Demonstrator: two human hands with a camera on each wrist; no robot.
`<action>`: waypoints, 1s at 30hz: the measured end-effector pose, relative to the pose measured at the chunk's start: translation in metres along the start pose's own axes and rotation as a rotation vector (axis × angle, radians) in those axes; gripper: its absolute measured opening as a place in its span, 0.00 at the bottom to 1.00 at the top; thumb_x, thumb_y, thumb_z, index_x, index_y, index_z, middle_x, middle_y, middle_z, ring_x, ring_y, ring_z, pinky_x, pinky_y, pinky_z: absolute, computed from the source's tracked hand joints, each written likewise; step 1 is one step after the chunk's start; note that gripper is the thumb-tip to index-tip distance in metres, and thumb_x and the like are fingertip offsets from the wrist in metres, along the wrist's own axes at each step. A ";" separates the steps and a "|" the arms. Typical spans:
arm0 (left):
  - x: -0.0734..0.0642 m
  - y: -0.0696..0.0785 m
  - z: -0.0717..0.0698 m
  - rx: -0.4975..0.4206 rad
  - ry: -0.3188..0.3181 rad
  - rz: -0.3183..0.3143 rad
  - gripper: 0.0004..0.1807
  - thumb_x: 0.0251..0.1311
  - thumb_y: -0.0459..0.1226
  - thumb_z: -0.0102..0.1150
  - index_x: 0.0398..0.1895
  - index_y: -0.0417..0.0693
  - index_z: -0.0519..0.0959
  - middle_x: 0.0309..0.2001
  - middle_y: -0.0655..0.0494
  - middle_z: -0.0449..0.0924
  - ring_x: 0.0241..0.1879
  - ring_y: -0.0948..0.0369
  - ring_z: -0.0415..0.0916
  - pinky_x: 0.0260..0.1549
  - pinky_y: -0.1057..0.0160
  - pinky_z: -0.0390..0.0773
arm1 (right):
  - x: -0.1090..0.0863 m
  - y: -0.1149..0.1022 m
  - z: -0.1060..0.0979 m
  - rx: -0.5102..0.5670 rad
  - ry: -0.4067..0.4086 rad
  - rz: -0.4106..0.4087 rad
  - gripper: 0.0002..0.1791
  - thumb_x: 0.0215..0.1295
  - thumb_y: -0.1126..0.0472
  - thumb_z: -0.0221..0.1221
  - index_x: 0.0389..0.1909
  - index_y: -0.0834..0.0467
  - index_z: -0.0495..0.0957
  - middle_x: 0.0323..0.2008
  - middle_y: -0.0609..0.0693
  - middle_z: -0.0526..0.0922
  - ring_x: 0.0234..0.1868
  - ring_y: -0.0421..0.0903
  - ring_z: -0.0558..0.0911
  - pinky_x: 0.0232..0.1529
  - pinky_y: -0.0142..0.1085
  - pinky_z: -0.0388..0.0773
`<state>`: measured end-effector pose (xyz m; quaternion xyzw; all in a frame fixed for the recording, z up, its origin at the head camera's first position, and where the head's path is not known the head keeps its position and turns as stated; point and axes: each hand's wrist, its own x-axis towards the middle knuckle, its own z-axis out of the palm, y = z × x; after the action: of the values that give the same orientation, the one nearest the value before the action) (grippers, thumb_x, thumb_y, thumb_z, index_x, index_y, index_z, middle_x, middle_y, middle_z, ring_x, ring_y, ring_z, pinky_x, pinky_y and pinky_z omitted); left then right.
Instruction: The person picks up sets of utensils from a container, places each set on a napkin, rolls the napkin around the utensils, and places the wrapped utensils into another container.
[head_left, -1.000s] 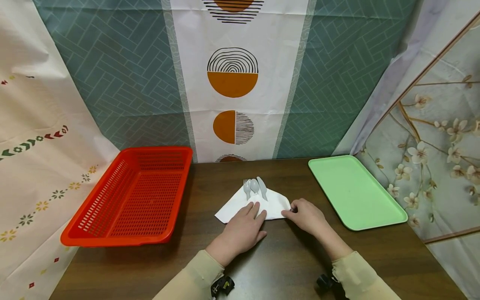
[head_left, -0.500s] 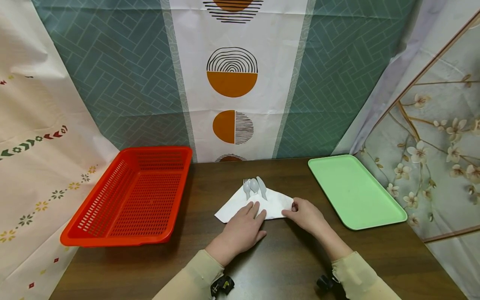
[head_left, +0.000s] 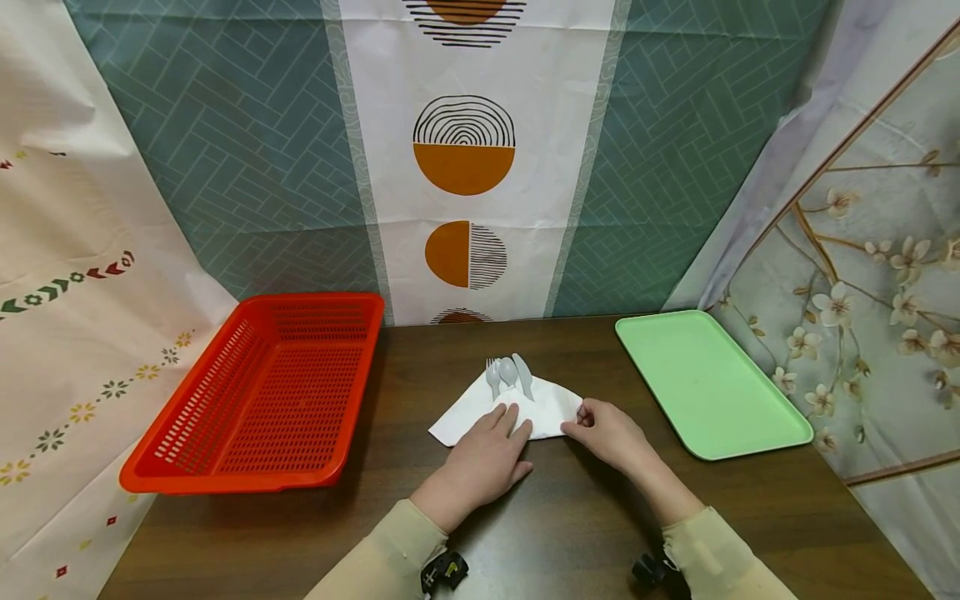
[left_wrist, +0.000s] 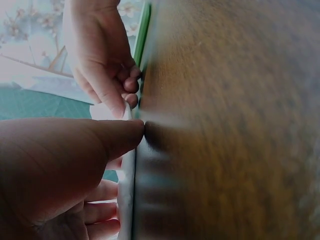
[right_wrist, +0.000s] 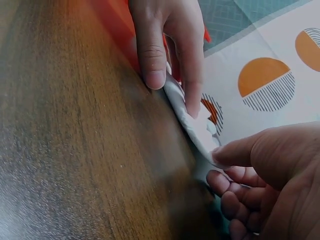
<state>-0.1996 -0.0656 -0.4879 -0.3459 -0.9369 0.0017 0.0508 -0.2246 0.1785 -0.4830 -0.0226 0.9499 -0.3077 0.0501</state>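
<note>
A white napkin lies folded on the table, its lower part over the handles of a grey fork, a spoon and a knife. The heads of all three stick out at the top, side by side. My left hand rests on the lower fold with its fingers spread and straight; its thumb is at the table in the left wrist view. At the napkin's right end, my right hand pinches the edge between thumb and index finger, the other fingers curled beneath in the right wrist view.
A red slotted plastic basket stands at the left of the brown wooden table. On the right lies a light green tray. Patterned cloths hang behind the table and at both sides.
The napkin's right end shifted slightly right, then back left, in my right hand's fingers. My left hand, the cutlery, the basket and the tray have stayed in place.
</note>
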 end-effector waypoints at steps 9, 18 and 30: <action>0.000 0.000 0.000 -0.015 0.004 -0.004 0.32 0.78 0.55 0.64 0.77 0.50 0.78 0.78 0.39 0.72 0.78 0.44 0.70 0.77 0.51 0.69 | -0.002 -0.002 0.003 0.107 0.039 -0.038 0.13 0.71 0.57 0.73 0.35 0.55 0.77 0.30 0.47 0.78 0.32 0.46 0.75 0.36 0.40 0.70; 0.000 -0.001 0.001 0.000 0.015 0.000 0.32 0.78 0.56 0.64 0.78 0.52 0.78 0.77 0.39 0.73 0.77 0.44 0.70 0.76 0.51 0.69 | 0.003 0.001 0.007 0.157 0.062 -0.042 0.22 0.70 0.47 0.74 0.39 0.60 0.76 0.26 0.49 0.75 0.28 0.47 0.72 0.30 0.39 0.67; 0.000 -0.002 0.003 0.037 0.071 0.025 0.30 0.77 0.55 0.66 0.77 0.57 0.80 0.74 0.39 0.76 0.75 0.44 0.73 0.74 0.50 0.73 | 0.029 0.015 0.032 -0.028 0.051 0.006 0.32 0.66 0.34 0.73 0.34 0.62 0.81 0.26 0.52 0.79 0.26 0.50 0.75 0.27 0.44 0.72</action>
<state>-0.2015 -0.0671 -0.4912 -0.3564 -0.9299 0.0073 0.0903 -0.2502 0.1696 -0.5202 -0.0125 0.9551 -0.2948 0.0267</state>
